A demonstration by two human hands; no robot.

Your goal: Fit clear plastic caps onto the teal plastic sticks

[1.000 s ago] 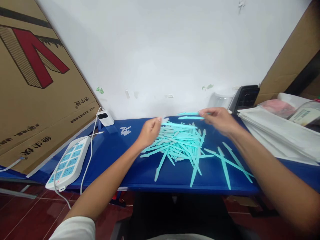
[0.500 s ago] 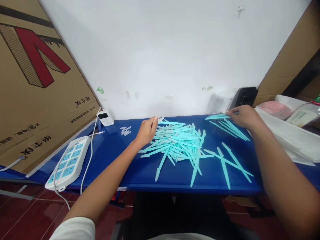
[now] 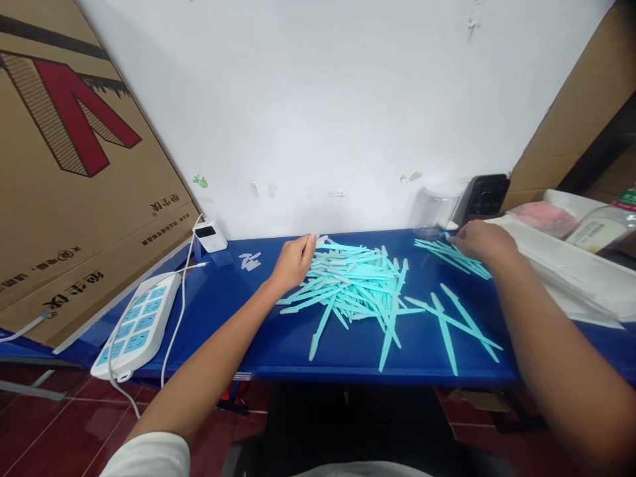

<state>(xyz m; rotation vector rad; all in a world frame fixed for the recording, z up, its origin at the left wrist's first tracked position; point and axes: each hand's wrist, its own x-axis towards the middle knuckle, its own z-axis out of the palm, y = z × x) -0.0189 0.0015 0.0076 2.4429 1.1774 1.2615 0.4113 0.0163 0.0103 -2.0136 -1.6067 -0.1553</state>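
Note:
Turquoise eyebrow razors [image 3: 358, 281] with pale, capped-looking ends lie in a tangled heap mid-table. My left hand [image 3: 294, 262] is closed in a fist at the heap's upper left edge, thumb on top. A whitish tip shows beside its thumb; what lies inside the fingers is hidden. Over a smaller, more aligned group of razors [image 3: 454, 256] at the right is my right hand [image 3: 479, 240], its fingers pinched. A short turquoise end shows at its fingertips, and the hand hides the rest. Several loose razors [image 3: 450, 338] lie crossed near the front edge.
Small whitish pieces [image 3: 250, 261] lie left of the heap. A white power strip [image 3: 144, 324], cables and a small white device [image 3: 210, 236] stand farther left. A clear container [image 3: 437, 209], a black object [image 3: 481, 199] and a white tray [image 3: 586, 265] are at the right.
My right hand has lowered slightly and turned; the turquoise razor that stuck out left from its fingers now shows only a short end. My left hand has barely moved.

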